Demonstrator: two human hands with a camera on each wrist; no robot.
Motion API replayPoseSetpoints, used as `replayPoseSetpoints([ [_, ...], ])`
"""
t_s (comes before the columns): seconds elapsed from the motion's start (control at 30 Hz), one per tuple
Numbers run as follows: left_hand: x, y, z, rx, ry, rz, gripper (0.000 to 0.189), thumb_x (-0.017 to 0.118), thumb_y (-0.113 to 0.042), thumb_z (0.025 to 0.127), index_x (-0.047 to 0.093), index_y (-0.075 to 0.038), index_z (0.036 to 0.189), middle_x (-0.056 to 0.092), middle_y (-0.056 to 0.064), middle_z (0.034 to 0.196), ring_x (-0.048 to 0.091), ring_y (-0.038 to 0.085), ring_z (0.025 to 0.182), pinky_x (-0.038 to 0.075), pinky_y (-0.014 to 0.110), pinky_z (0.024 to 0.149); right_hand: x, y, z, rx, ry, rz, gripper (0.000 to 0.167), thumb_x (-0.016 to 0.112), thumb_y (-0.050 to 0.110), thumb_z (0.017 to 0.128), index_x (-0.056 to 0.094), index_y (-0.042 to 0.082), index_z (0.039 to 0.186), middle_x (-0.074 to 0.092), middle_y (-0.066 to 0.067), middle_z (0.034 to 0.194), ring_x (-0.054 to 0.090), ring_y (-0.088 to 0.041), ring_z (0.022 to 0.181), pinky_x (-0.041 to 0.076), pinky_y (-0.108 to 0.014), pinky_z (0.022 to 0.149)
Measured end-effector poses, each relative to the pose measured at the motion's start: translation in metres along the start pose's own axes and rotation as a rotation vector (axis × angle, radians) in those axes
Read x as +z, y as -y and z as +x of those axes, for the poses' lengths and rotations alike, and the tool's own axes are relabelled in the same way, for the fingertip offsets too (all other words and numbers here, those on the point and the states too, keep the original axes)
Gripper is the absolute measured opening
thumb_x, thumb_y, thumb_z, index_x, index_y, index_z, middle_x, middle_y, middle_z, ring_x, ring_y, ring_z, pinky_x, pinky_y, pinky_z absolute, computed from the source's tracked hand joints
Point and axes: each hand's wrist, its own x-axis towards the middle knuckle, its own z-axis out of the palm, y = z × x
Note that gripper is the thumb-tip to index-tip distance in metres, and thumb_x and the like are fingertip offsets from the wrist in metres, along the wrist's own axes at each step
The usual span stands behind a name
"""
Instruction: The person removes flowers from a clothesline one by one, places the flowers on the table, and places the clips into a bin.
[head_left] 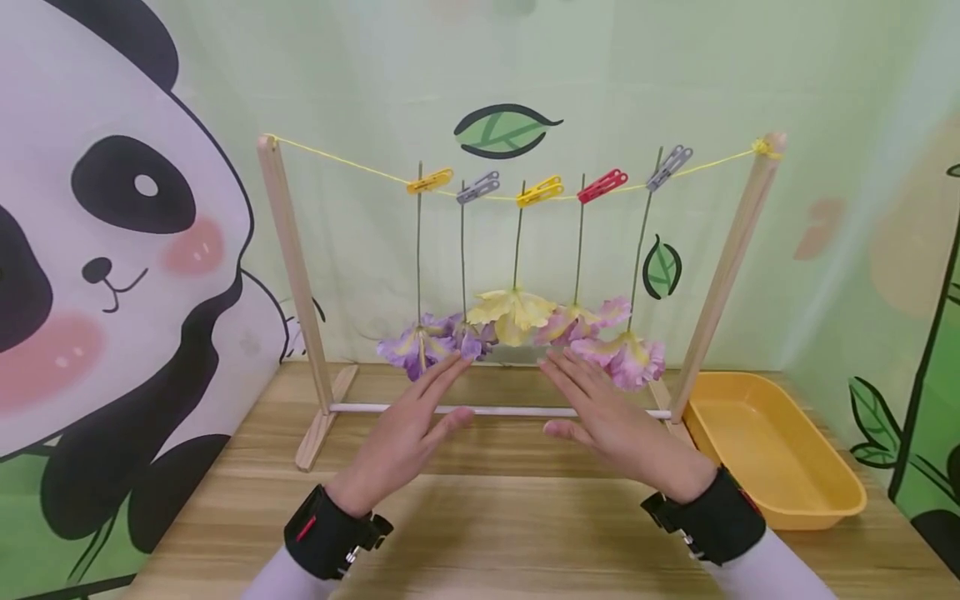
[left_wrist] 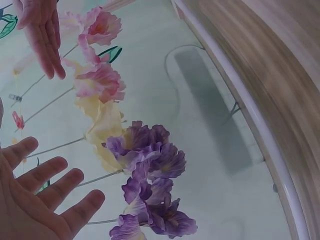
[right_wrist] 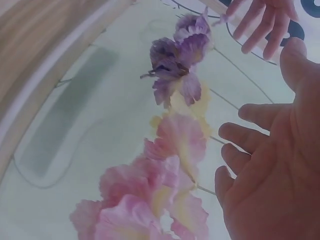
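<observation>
Artificial flowers hang head down by their stems from a yellow string (head_left: 352, 166). Two purple flowers (head_left: 415, 343) are on the left, a yellow flower (head_left: 513, 312) in the middle and two pink flowers (head_left: 626, 360) on the right. Clothespins clip the stems to the string: an orange clothespin (head_left: 430, 181), a yellow clothespin (head_left: 540, 192), a red clothespin (head_left: 602, 186) and two grey clothespins (head_left: 669, 168). My left hand (head_left: 405, 437), fingers extended, is just in front of the purple flowers. Fingers likewise straight, my right hand (head_left: 618, 429) is before the pink flowers. Neither hand holds anything.
Two wooden posts (head_left: 296, 275) on feet carry the string, and a white rod (head_left: 502, 411) joins them low down. An orange tray (head_left: 772, 450) stands right of the frame on the wooden table (head_left: 487, 517). Behind hangs a printed backdrop (head_left: 360, 83) with a panda.
</observation>
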Motion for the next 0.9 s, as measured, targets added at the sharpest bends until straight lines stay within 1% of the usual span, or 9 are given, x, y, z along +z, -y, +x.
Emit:
replayPoseSetpoints([
  [0.1,-0.002,0.0,0.004,0.007,-0.021,-0.003,0.062,0.055,-0.041,0.108,0.033,-0.026,0.164,0.033,0.006,0.167,0.039,0.034,0.149,0.037,0.058,0.116,-0.005,-0.003,0.003,-0.01,-0.02,-0.014,0.077,0.053,0.044,0.106,0.026,0.0,0.163,0.023,-0.021,0.169,0.018,-0.04,0.157,0.021,-0.06,0.122],
  [0.3,-0.006,0.0,0.01,-0.022,-0.062,-0.015,0.059,0.055,-0.039,0.109,0.037,-0.023,0.162,0.036,0.008,0.165,0.046,0.039,0.143,0.041,0.062,0.11,-0.012,-0.007,0.01,-0.022,-0.04,-0.038,0.08,0.05,0.05,0.106,0.026,0.0,0.163,0.026,-0.02,0.169,0.018,-0.041,0.157,0.018,-0.06,0.123],
  [0.4,-0.009,-0.001,0.015,-0.031,-0.096,-0.033,0.056,0.053,-0.039,0.109,0.04,-0.022,0.161,0.038,0.007,0.163,0.046,0.036,0.143,0.044,0.06,0.109,-0.019,-0.007,0.017,-0.035,-0.05,-0.038,0.078,0.054,0.045,0.106,0.027,-0.001,0.162,0.025,-0.021,0.169,0.017,-0.041,0.157,0.016,-0.059,0.124],
  [0.5,-0.013,-0.001,0.021,-0.033,-0.153,-0.05,0.051,0.052,-0.038,0.11,0.044,-0.021,0.158,0.043,0.006,0.157,0.048,0.031,0.139,0.047,0.055,0.106,-0.026,-0.006,0.025,-0.046,-0.069,-0.043,0.076,0.061,0.037,0.104,0.031,-0.002,0.161,0.028,-0.02,0.168,0.019,-0.04,0.156,0.016,-0.056,0.125],
  [0.6,-0.018,-0.002,0.026,-0.039,-0.21,-0.069,0.047,0.051,-0.037,0.111,0.049,-0.021,0.155,0.047,0.006,0.151,0.058,0.025,0.114,0.053,0.047,0.087,-0.033,-0.004,0.032,-0.039,-0.083,-0.031,0.074,0.066,0.031,0.102,0.033,-0.001,0.16,0.032,-0.018,0.166,0.021,-0.036,0.157,0.016,-0.052,0.126],
  [0.67,-0.02,-0.003,0.029,-0.042,-0.237,-0.076,0.044,0.051,-0.036,0.111,0.051,-0.019,0.152,0.049,0.007,0.147,0.056,0.021,0.097,0.05,0.041,0.077,-0.037,-0.003,0.036,-0.036,-0.096,-0.022,0.072,0.067,0.029,0.102,0.035,0.0,0.16,0.035,-0.018,0.165,0.022,-0.035,0.157,0.015,-0.05,0.127],
  [0.73,-0.022,-0.003,0.031,-0.045,-0.253,-0.079,0.043,0.052,-0.036,0.111,0.053,-0.018,0.149,0.051,0.007,0.144,0.05,0.016,0.083,0.045,0.036,0.068,-0.04,-0.002,0.039,-0.027,-0.104,-0.015,0.071,0.066,0.03,0.103,0.036,0.001,0.16,0.036,-0.017,0.164,0.021,-0.033,0.157,0.015,-0.05,0.127],
  [0.83,-0.022,-0.003,0.034,-0.04,-0.266,-0.069,0.041,0.054,-0.036,0.11,0.055,-0.017,0.146,0.053,0.008,0.14,0.048,0.013,0.077,0.043,0.033,0.065,-0.043,0.0,0.044,-0.036,-0.134,-0.026,0.067,0.065,0.03,0.104,0.04,0.002,0.158,0.04,-0.017,0.162,0.024,-0.033,0.156,0.018,-0.051,0.126],
  [0.9,-0.023,-0.003,0.035,-0.041,-0.276,-0.063,0.041,0.055,-0.037,0.109,0.056,-0.017,0.145,0.054,0.008,0.138,0.049,0.014,0.074,0.044,0.033,0.064,-0.044,0.0,0.047,-0.056,-0.155,-0.037,0.064,0.065,0.028,0.104,0.042,0.002,0.157,0.043,-0.018,0.16,0.027,-0.034,0.155,0.019,-0.052,0.126],
])
